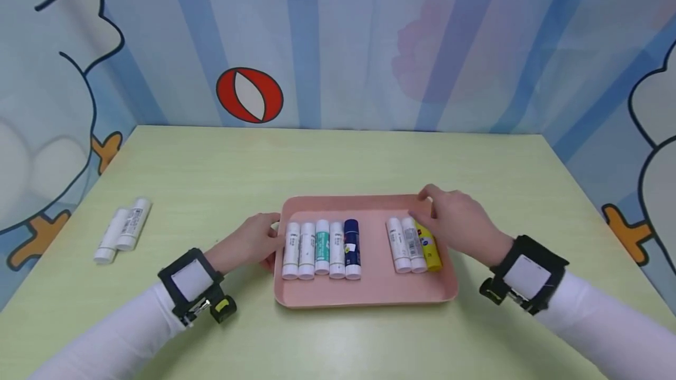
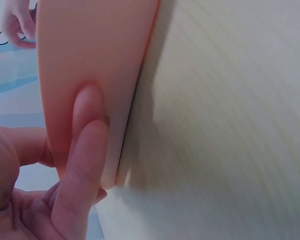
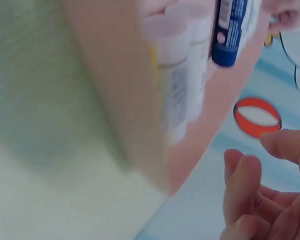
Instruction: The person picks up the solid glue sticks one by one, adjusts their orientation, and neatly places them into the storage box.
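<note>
A pink tray [image 1: 377,289] holds two groups of capped glue sticks. In its left half lie several side by side: white ones, one with a green label [image 1: 322,245] and a dark blue one [image 1: 352,251]. Two white sticks [image 1: 399,245] and a yellow one [image 1: 429,248] lie to the right. My left hand [image 1: 252,241] grips the tray's left edge; in the left wrist view its fingers [image 2: 82,165] press the outer wall. Over the tray's right back corner is my right hand [image 1: 459,221], fingers bent, thumb apart, holding nothing; it partly hides the yellow stick's top.
Two more white glue sticks [image 1: 124,230] lie close together at the table's left side. The pale wooden table [image 1: 338,163] ends at a blue striped backdrop [image 1: 348,46] with cartoon figures. Each wrist wears a black strapped camera [image 1: 192,283].
</note>
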The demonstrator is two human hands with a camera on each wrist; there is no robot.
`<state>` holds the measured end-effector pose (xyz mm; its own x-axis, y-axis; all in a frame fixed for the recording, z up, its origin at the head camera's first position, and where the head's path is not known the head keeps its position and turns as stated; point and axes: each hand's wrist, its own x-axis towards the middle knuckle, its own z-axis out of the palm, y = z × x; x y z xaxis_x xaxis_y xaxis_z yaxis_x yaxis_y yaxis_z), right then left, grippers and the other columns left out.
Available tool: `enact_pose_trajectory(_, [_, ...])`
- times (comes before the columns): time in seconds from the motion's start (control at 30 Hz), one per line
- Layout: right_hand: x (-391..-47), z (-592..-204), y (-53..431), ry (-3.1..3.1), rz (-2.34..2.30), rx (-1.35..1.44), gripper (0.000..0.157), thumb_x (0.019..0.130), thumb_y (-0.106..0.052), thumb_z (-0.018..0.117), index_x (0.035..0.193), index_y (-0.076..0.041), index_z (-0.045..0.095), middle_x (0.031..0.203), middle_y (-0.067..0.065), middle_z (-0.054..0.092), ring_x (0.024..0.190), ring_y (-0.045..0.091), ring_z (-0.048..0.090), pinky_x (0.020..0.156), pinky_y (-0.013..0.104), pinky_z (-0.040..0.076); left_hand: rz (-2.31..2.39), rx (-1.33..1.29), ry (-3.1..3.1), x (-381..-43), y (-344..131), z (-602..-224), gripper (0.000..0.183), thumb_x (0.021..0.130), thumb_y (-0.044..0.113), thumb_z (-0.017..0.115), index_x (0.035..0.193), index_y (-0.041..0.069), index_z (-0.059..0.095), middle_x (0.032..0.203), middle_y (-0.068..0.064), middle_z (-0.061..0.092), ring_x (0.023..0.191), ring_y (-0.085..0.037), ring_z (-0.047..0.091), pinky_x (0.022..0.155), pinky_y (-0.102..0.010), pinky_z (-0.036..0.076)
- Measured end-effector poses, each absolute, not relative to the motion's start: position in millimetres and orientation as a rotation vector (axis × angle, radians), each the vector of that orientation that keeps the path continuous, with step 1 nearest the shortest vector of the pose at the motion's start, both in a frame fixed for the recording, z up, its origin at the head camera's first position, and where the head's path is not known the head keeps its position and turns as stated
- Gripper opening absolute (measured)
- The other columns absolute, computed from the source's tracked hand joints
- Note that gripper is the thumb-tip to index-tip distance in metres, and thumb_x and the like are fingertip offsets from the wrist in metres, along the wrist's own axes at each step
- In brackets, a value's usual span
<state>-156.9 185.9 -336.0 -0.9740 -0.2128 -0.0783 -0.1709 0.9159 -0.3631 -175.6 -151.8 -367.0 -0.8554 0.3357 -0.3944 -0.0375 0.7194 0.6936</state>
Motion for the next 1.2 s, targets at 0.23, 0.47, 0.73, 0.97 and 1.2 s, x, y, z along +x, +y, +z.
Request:
enact_pose_trajectory(0.23, [-142,-356,222,2.722,-0.822,-0.107,0.046,0.098,-0.026,0.058,0.125,0.011,0.052,0.065,0.005,0.061,0.051,0.019,0.059,0.05,0.031,0.049,1.006,0.205,2.416,-177,-152,-369,0.056,0.097,0.005,0.055,0.146,-0.007,0.032,0.079,-0.011,0.062,0.055,-0.019,0.063,0.052,-0.032,0.055])
enact_pose_trajectory(0.47, [-136,-375,223,2.605,-0.942,-0.069,0.037,0.1,-0.02,0.055,0.121,0.01,0.057,0.064,0.004,0.061,0.052,0.018,0.057,0.049,0.031,0.049,1.072,0.223,2.39,-177,-157,-372,0.057,0.097,0.006,0.054,0.146,-0.007,0.03,0.082,-0.011,0.064,0.057,-0.02,0.064,0.054,-0.033,0.056])
enact_pose_trajectory(0.73, [-140,-378,228,2.588,-0.964,-0.136,0.026,0.099,-0.013,0.055,0.111,0.01,0.058,0.067,0.004,0.061,0.05,0.019,0.056,0.049,0.033,0.051,1.097,0.223,2.382,-177,-158,-376,0.057,0.098,0.008,0.055,0.147,-0.006,0.03,0.085,-0.01,0.066,0.059,-0.019,0.063,0.054,-0.033,0.056])
enact_pose_trajectory(0.97, [-139,-379,230,2.585,-0.98,-0.147,0.026,0.099,-0.011,0.055,0.113,0.011,0.057,0.069,0.004,0.061,0.05,0.019,0.056,0.05,0.033,0.052,1.155,0.26,2.323,-178,-166,-381,0.06,0.098,0.018,0.057,0.147,-0.004,0.031,0.089,-0.008,0.069,0.065,-0.02,0.065,0.061,-0.031,0.055])
enact_pose_trajectory(1.2, [-139,-378,229,2.571,-0.993,-0.138,0.025,0.099,-0.011,0.055,0.113,0.01,0.057,0.071,0.005,0.062,0.052,0.019,0.057,0.051,0.032,0.052,1.111,0.385,2.282,-173,-197,-371,0.064,0.098,0.03,0.059,0.148,-0.001,0.033,0.096,-0.007,0.067,0.074,-0.022,0.066,0.071,-0.034,0.054])
